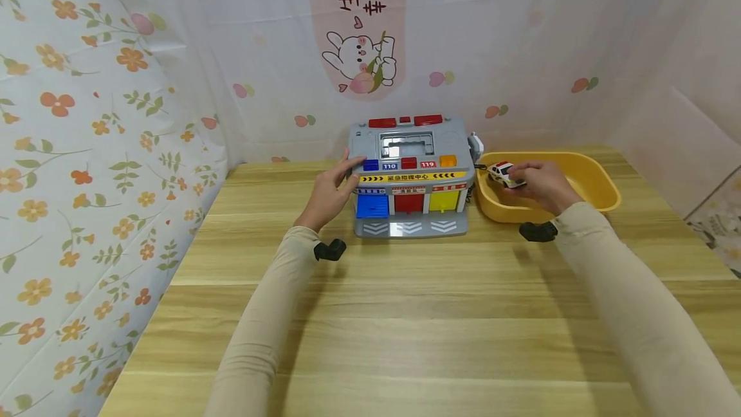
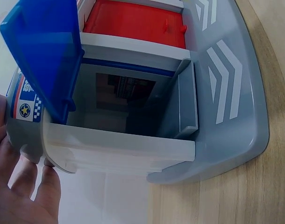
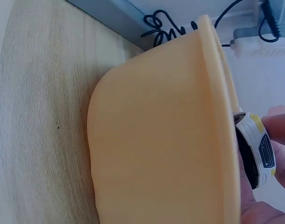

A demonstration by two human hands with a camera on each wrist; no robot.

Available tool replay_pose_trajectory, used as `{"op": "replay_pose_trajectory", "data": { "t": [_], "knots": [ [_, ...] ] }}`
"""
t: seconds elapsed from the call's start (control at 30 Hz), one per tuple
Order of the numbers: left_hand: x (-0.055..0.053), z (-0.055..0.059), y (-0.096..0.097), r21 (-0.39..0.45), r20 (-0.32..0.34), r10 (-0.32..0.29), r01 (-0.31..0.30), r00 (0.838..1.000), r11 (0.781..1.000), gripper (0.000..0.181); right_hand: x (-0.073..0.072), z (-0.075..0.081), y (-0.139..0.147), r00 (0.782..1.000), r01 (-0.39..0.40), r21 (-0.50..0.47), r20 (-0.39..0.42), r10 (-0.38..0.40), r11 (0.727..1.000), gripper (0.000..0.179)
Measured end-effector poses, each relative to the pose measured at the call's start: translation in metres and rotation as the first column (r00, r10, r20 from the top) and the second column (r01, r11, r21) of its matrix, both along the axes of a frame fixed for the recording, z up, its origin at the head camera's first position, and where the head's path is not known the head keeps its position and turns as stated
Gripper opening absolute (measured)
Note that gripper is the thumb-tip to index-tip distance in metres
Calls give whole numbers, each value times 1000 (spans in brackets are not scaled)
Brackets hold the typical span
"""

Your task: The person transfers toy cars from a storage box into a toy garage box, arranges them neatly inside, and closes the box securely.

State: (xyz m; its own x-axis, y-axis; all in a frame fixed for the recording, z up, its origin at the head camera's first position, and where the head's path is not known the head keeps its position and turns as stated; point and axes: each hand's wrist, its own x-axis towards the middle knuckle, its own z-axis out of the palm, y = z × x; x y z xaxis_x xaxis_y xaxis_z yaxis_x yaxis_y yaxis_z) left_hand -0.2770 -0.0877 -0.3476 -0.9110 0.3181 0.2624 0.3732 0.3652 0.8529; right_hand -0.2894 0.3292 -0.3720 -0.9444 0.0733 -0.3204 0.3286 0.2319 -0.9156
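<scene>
A grey toy emergency station (image 1: 410,176) with blue, red and yellow doors stands on the table. My left hand (image 1: 331,193) rests against its upper left corner, the fingers touching the roof edge. In the left wrist view the blue door (image 2: 46,51) is swung up, exposing a bay; the red door (image 2: 135,21) is down. The left hand's fingers (image 2: 25,182) lie along the station's side. My right hand (image 1: 541,184) pinches a small white toy car (image 1: 506,174) with red and yellow markings, at the yellow bin's left side. In the right wrist view that toy car (image 3: 258,149) shows beyond the rim.
A yellow plastic bin (image 1: 596,188) stands right of the station. A coiled black cord (image 3: 163,28) runs between station and bin, near a white part on the station's side. The wooden table (image 1: 405,327) meets a patterned cloth backdrop (image 1: 260,82) behind and a floral cloth (image 1: 81,166) at left.
</scene>
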Motion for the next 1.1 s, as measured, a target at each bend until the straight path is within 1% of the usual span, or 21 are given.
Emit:
{"op": "replay_pose_trajectory", "data": {
  "t": [0.1,0.23,0.4,0.5,0.73,0.9,1.1],
  "knots": [
    [0,0,-1,2,-5,-4,4,1000,1000,40,2,1,0,1000,4,7,-14,-4,1000,30],
    [0,-1,-2,-1,5,-5,5,1000,1000,40,6,-1,0,1000,3,23,-31,-3,1000,28],
    [0,-2,-2,3,8,-7,7,1000,1000,40,11,0,-1,999,24,-11,-42,-24,1000,24],
    [-1,-2,-2,6,12,-10,10,1000,1000,40,14,2,-4,998,37,-35,-52,-39,999,25],
    [-2,-1,-2,10,6,-13,13,1000,1000,40,24,7,-8,997,25,-49,-77,-29,998,30],
    [-1,0,-2,1,15,-11,11,1000,1000,40,31,10,-8,995,27,-101,-94,-36,995,24],
    [0,2,-3,-10,21,-5,5,1000,1000,40,42,14,-10,994,7,-184,-102,-26,983,17]
  ]
}}
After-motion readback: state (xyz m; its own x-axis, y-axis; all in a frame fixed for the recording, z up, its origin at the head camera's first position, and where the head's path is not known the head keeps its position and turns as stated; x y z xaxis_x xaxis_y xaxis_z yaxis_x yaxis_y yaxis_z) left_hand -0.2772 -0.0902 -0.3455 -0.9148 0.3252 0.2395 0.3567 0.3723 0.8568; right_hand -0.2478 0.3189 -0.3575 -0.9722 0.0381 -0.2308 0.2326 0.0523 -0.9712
